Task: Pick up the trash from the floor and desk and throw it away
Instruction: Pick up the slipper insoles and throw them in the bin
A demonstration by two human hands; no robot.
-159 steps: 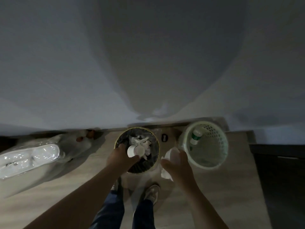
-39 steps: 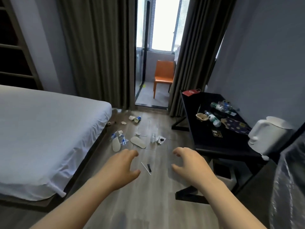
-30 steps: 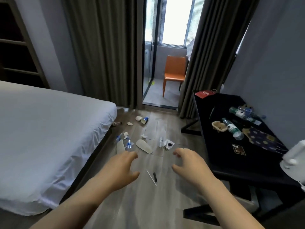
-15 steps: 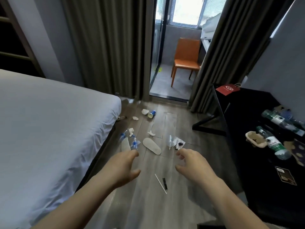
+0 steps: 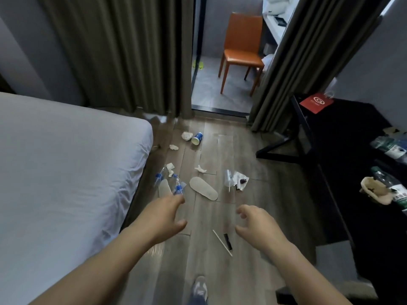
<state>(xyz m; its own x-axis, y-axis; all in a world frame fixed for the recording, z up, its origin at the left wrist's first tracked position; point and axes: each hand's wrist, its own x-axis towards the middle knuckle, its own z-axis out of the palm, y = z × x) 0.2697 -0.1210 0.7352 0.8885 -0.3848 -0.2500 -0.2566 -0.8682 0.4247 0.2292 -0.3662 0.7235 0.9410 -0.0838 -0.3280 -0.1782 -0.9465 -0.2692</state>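
Note:
Trash lies scattered on the wooden floor (image 5: 237, 155): a white stick (image 5: 222, 242) and a small black packet (image 5: 228, 241) nearest me, a pale insole (image 5: 203, 191), a second insole (image 5: 164, 190) beside two clear bottles with blue labels (image 5: 178, 186), crumpled tissues (image 5: 241, 183), and a blue paper cup (image 5: 197, 138) farther off. My left hand (image 5: 161, 219) and my right hand (image 5: 257, 225) are held out above the floor, fingers apart, both holding nothing. On the black desk (image 5: 343, 137) at the right lie plastic bottles (image 5: 392, 148) and a crumpled brown paper (image 5: 376, 192).
A white bed (image 5: 61, 172) fills the left side. Dark curtains (image 5: 123, 51) frame an open doorway with an orange chair (image 5: 241, 51) beyond. A red paper bag (image 5: 316, 102) rests on the desk's far end. My shoe (image 5: 199, 290) shows at the bottom.
I have turned away from the bins and walked forward between bed and desk; the floor trash has come closer. Both hands stay out in front, holding nothing.

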